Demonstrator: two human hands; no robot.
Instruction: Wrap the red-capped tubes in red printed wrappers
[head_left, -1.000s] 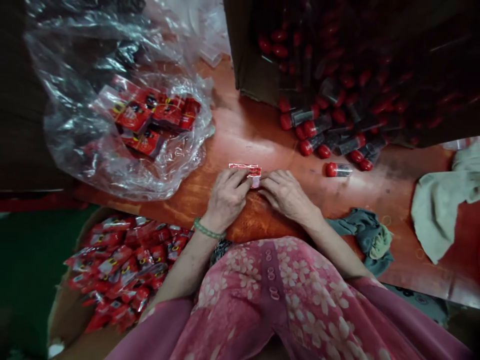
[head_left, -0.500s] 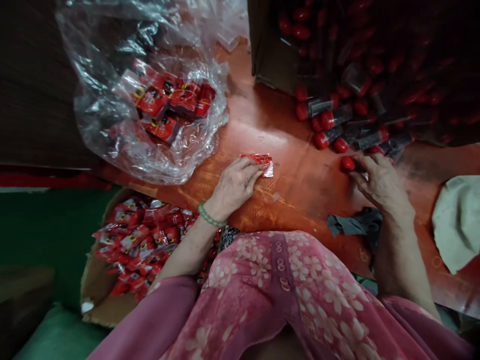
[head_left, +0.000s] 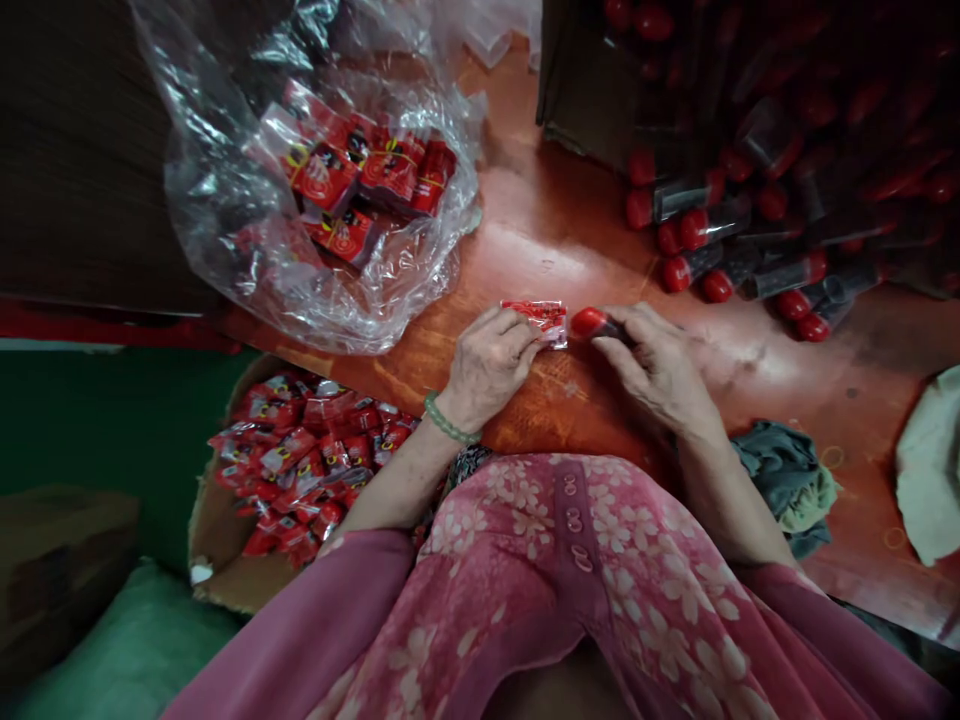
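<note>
**A left hand on a small red packet, a right hand with a red-capped tube**

The left grip is pressed together on the packet's near edge; the fingers cover part of it, and its print is too small to read. Whether the packet touches the tabletop beneath is hard to tell. The right grip is clamped on the tube between thumb and fingers. The cap points at the packet, just beside it and apart; the tube's body is blurred and mostly hidden.

A green bead bracelet circles the left wrist. Up and left, a crumpled clear bag holds bundles of red printed packets, blurred by glare. Below, an open carton of shiny red packs is partly covered by the left arm. At upper right, more red-capped tubes spill from a box lost in shadow. A dark green cloth lies beyond the right forearm; a pale cloth is cut off at the right edge.
</note>
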